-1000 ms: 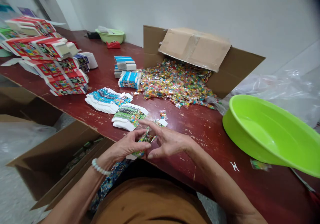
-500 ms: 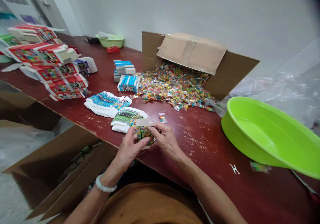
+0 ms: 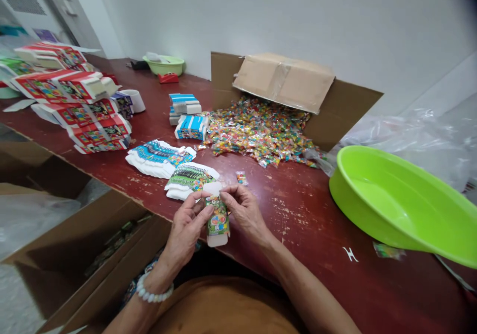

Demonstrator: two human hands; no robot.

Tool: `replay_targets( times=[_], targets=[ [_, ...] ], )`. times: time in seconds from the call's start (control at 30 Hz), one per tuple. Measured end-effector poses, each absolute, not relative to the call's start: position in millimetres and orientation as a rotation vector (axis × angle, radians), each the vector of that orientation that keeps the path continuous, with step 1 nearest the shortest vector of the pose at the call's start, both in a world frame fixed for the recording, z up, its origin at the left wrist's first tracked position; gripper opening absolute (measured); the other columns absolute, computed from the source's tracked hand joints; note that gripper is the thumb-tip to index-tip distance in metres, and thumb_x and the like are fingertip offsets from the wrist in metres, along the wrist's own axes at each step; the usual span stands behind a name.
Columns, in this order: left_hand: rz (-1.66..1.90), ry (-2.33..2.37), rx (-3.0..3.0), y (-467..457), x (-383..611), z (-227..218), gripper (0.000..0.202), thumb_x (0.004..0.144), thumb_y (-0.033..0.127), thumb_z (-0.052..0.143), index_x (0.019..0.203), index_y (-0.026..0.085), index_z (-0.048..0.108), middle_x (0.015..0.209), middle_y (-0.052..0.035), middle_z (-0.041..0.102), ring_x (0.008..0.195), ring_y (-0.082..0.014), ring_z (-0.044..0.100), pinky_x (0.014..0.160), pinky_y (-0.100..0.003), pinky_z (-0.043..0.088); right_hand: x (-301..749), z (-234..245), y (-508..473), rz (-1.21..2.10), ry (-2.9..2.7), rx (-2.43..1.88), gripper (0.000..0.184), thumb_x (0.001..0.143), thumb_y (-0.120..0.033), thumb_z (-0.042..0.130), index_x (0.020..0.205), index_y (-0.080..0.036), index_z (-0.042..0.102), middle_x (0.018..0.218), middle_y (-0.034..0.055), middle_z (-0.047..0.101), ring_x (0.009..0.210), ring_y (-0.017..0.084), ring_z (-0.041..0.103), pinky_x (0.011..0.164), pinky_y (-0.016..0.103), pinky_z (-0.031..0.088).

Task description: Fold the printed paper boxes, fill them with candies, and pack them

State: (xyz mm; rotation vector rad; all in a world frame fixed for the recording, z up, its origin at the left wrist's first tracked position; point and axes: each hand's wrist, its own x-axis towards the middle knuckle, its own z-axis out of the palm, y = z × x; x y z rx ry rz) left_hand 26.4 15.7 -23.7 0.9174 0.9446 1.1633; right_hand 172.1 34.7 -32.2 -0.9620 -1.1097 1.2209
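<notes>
Left hand [image 3: 186,229], right hand [image 3: 244,212] both pinching small green carton [image 3: 217,220], upright above table [image 3: 298,214] edge.

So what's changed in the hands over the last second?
The green carton was flat; it is now opened into a box and held upright. The left hand and right hand kept their grip, right fingertips at its top flap. The candy pile, green basin and flat carton stacks stayed put.

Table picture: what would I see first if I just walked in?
First the big heap of colourful sweets spilled from the tipped cardboard box at the back. Then the bright green basin on the right. In front, the left hand and right hand hold a small printed carton between them.
</notes>
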Motion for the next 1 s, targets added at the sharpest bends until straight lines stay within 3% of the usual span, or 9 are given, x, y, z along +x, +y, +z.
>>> replay_targets(
  times=[0.1,0.23,0.37,0.43,0.53,0.67,0.8,1.0],
  targets=[
    [1.101,0.976,0.980,16.1,22.8,-28.3,0.037,0.081,0.045,0.074,0.105,0.022,0.057,0.083,0.0001,0.071,0.060,-0.0119,0.062,0.052,-0.020,0.050,183.7,-28.1,43.3,1.414,-1.105,-0.992,0.032,0.067,-0.044,0.082,0.068,-0.017,0.065,0.063,-0.0021,0.062,0.057,0.010,0.050,0.058,0.024,0.042],
    [1.120,0.996,1.058,17.8,24.1,-29.8,0.035,0.080,0.044,0.075,0.102,0.022,0.061,0.087,-0.0013,0.072,0.070,-0.0140,0.065,0.058,-0.019,0.051,190.4,-25.2,50.2,1.503,-1.071,-0.936,0.039,0.056,-0.041,0.089,0.083,-0.019,0.069,0.068,-0.0021,0.067,0.061,0.012,0.058,0.062,0.025,0.047],
    [1.193,0.947,0.925,18.1,27.2,-24.4,0.067,0.074,0.038,0.082,0.130,0.027,0.047,0.086,0.0008,0.072,0.072,-0.0158,0.068,0.066,-0.023,0.054,187.3,-28.7,46.4,1.307,-1.289,-0.953,0.025,0.070,-0.042,0.081,0.078,-0.020,0.071,0.076,0.0015,0.069,0.071,0.016,0.062,0.068,0.028,0.050],
    [1.095,0.899,0.807,16.5,27.3,-22.8,0.070,0.076,0.043,0.079,0.134,0.027,0.042,0.085,-0.0006,0.072,0.069,-0.0174,0.069,0.065,-0.027,0.056,185.6,-30.8,42.8,1.165,-1.327,-0.972,0.021,0.077,-0.040,0.076,0.076,-0.020,0.071,0.078,0.0019,0.069,0.072,0.016,0.062,0.066,0.027,0.050],
    [0.862,0.839,0.682,13.3,27.1,-24.1,0.051,0.084,0.059,0.063,0.114,0.018,0.056,0.081,-0.0073,0.072,0.056,-0.0198,0.068,0.055,-0.030,0.055,185.2,-30.1,38.3,0.997,-1.470,-0.989,0.017,0.083,-0.038,0.071,0.082,-0.022,0.073,0.081,0.0019,0.069,0.076,0.016,0.063,0.068,0.027,0.050],
    [0.839,0.910,0.638,12.4,30.2,-28.1,0.047,0.094,0.060,0.045,0.092,0.015,0.059,0.067,-0.0058,0.067,0.043,-0.0166,0.061,0.043,-0.026,0.047,186.7,-24.2,37.2,1.013,-1.583,-1.067,0.023,0.087,-0.039,0.064,0.078,-0.020,0.071,0.078,0.0016,0.067,0.068,0.014,0.061,0.064,0.026,0.048],
    [0.870,0.950,0.703,14.5,35.0,-28.3,0.052,0.096,0.062,0.035,0.089,0.017,0.059,0.063,-0.0040,0.066,0.040,-0.0156,0.058,0.041,-0.025,0.044,186.9,-18.9,45.7,1.189,-1.518,-1.100,0.014,0.078,-0.032,0.069,0.081,-0.018,0.070,0.074,-0.0001,0.067,0.061,0.012,0.059,0.058,0.023,0.045],
    [0.873,0.934,0.856,18.8,32.1,-31.4,0.068,0.085,0.077,0.040,0.074,0.014,0.063,0.059,-0.0046,0.064,0.040,-0.0132,0.055,0.042,-0.024,0.043,184.1,-10.9,59.2,1.355,-1.378,-1.098,0.014,0.069,-0.029,0.071,0.070,-0.016,0.066,0.061,-0.0034,0.061,0.054,0.009,0.049,0.052,0.022,0.038]
  ],
)
